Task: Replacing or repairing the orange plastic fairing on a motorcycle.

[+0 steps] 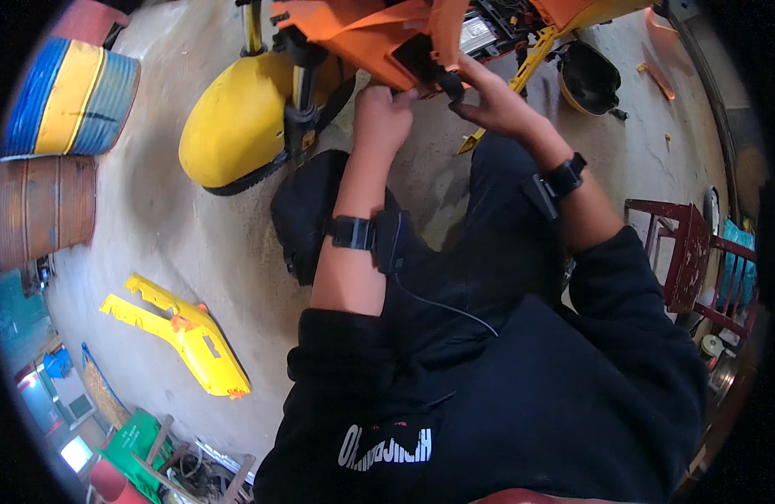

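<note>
An orange body panel (pixel 362 29) of a vehicle with exposed silver and black innards (pixel 484 32) is at the top. My left hand (pixel 384 118) is closed at the panel's lower edge; what its fingertips hold is hidden. My right hand (pixel 498 105) is curled on the panel's right side, beside a small black part (pixel 450 84). Left of my hands, a yellow front fender (pixel 228 126) sits below black fork tubes (pixel 303 92). A long yellow strip (pixel 522 76) hangs behind my right hand.
Painted drum (pixel 76 97) and rusty drum (pixel 47 210) stand left; loose yellow panel (pixel 198 344) lies lower left. A black-lined cover (pixel 589 80) and orange piece (pixel 656 80) lie upper right, a wooden chair (pixel 685 252) stands right, and a green object (pixel 131 454) is bottom left.
</note>
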Tool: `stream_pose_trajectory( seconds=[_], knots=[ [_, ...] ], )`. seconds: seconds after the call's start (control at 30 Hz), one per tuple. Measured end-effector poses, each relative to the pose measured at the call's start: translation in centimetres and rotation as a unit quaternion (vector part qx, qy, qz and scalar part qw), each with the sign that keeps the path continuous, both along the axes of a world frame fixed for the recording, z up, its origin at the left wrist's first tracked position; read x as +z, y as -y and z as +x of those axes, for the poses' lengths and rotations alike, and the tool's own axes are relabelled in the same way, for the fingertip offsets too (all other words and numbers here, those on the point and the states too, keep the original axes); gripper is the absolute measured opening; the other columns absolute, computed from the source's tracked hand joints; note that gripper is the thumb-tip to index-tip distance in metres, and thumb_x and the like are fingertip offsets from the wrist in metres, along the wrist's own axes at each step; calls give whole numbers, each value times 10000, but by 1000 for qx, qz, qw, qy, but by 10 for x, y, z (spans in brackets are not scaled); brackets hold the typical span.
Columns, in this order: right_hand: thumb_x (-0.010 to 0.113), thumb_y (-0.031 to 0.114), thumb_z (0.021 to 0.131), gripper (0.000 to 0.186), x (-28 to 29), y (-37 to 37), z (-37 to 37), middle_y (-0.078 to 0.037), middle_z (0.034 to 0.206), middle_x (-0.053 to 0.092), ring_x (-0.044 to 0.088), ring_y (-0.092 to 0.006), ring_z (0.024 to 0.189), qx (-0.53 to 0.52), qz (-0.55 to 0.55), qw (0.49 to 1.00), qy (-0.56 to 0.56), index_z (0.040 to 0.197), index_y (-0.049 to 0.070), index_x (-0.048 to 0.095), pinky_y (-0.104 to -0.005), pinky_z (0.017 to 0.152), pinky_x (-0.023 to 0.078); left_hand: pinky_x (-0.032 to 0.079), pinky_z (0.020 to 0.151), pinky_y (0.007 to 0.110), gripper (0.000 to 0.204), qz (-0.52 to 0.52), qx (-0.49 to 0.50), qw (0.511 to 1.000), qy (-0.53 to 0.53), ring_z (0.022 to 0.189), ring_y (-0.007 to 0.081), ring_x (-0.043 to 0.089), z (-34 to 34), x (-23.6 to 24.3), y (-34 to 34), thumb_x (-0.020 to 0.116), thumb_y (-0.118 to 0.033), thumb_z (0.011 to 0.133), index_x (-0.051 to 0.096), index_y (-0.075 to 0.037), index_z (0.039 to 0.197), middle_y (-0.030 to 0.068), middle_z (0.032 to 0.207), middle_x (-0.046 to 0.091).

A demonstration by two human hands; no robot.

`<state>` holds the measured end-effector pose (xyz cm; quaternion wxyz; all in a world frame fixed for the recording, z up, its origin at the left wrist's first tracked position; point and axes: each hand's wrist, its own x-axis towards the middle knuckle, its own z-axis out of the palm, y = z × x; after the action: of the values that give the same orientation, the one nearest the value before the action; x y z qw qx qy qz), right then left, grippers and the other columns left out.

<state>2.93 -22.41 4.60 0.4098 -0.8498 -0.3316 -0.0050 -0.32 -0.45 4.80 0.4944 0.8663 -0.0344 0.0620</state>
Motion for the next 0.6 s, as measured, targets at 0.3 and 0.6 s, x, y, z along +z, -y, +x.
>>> stream_pose_trajectory(
  seconds=[0.3, 0.6],
  knots=[
    [689, -27, 826, 764, 4, 17, 3, -100, 1365, 502, 453, -178, 1292, 34, 35, 989, -139, 1466, 51, 279, -327, 1071, 355, 489, 814, 439, 283, 28, -5, 999, -31, 928, 386, 636, -2, 12, 6, 697, -219, 814, 679, -11, 1005, 219, 957, 672],
    [522, -70, 842, 438, 13, 21, 9, -65, 1218, 559, 509, -145, 1145, -43, -51, 979, -193, 1272, -4, 472, -312, 1031, 371, 525, 778, 451, 269, 14, 12, 1000, 17, 834, 384, 663, 1, 0, 4, 718, -254, 788, 701, 13, 816, 222, 826, 667]
  ],
)
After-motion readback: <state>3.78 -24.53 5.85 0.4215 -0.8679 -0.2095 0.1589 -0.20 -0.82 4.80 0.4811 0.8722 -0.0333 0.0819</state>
